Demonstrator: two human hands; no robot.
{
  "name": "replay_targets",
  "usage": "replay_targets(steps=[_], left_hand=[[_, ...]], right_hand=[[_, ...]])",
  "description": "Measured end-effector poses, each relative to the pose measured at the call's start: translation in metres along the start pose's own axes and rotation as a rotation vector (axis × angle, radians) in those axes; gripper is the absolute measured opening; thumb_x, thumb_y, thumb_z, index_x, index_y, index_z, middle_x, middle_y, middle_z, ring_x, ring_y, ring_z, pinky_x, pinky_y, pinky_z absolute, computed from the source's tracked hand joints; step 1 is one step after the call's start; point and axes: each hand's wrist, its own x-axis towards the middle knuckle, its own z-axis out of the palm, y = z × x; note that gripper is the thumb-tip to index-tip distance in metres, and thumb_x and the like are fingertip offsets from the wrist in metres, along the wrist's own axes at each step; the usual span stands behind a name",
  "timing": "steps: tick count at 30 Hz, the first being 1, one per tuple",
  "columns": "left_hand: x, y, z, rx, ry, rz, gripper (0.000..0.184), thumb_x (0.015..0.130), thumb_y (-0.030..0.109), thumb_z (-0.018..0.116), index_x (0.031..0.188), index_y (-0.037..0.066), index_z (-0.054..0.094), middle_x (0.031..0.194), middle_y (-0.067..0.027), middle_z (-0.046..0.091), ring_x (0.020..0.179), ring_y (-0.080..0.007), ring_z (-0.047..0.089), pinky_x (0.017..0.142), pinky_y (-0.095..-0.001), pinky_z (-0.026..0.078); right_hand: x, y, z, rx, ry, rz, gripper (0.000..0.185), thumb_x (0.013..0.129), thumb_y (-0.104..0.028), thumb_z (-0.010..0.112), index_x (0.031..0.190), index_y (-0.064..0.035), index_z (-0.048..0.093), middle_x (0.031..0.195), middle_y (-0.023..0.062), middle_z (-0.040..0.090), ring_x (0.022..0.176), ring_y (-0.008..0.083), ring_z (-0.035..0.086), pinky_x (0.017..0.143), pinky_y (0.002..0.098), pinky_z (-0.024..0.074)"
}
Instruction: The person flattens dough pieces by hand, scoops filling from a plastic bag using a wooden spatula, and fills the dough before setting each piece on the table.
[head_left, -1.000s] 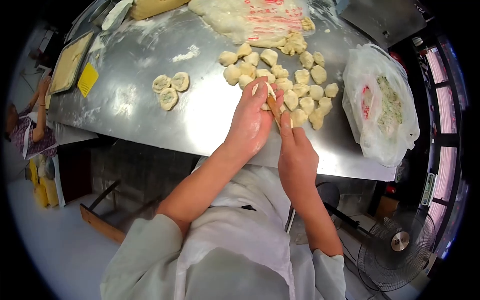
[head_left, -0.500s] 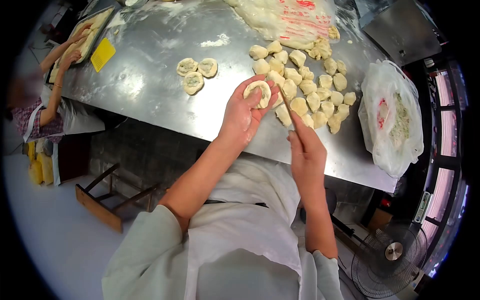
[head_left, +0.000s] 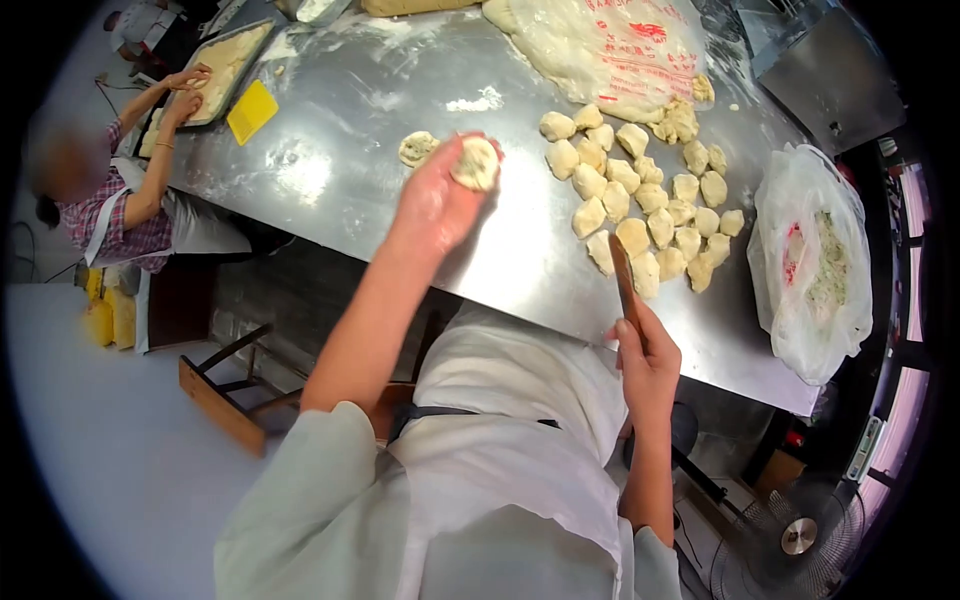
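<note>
Left hand is pinching a filled dough round above the steel table, near another round — right hand is gripping a wooden stick, tip pointing toward dough lumps.

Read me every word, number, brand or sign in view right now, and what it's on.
No text reads clearly.
Red print on the large plastic bag: too blurred.
Red marks on the bag at right: unreadable.
Mark on the fan hub: too small.
</note>
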Motion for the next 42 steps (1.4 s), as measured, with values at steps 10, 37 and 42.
replay_targets(steps=[10, 37, 42], left_hand=[[0.095, 0.075, -0.014, 2.163, 0.202, 0.739, 0.026, 0.097, 0.019, 0.063, 0.118, 0.004, 0.071, 0.119, -0.0152, 0.070, 0.105, -0.0329, 0.066, 0.091, -0.0387, 0.053], [-0.037, -0.034, -0.011, 1.618, -0.330, 0.652, 0.041, 0.096, 0.015, 0.068, 0.133, 0.000, 0.062, 0.116, -0.0175, 0.064, 0.106, -0.0331, 0.059, 0.093, -0.0404, 0.049], [0.018, -0.040, 0.016, 1.802, -0.155, 0.929, 0.052, 0.105, 0.028, 0.056, 0.146, -0.003, 0.047, 0.145, -0.0250, 0.051, 0.135, -0.0397, 0.047, 0.114, -0.0435, 0.037]], right_hand=[[-0.022, 0.018, -0.005, 0.124, -0.013, 0.007, 0.036, 0.102, -0.010, 0.063, 0.137, -0.0005, 0.063, 0.085, 0.0008, 0.068, 0.062, 0.0030, 0.048, 0.056, 0.0203, 0.0414], [-0.017, 0.031, -0.006, 0.176, -0.045, 0.077, 0.036, 0.102, -0.011, 0.066, 0.136, 0.0009, 0.063, 0.085, 0.0015, 0.068, 0.065, 0.0030, 0.049, 0.057, 0.0203, 0.0418], [-0.010, 0.024, 0.000, 0.186, -0.093, 0.071, 0.037, 0.102, -0.012, 0.065, 0.137, 0.0006, 0.062, 0.086, 0.0015, 0.069, 0.065, 0.0032, 0.050, 0.057, 0.0201, 0.0420]])
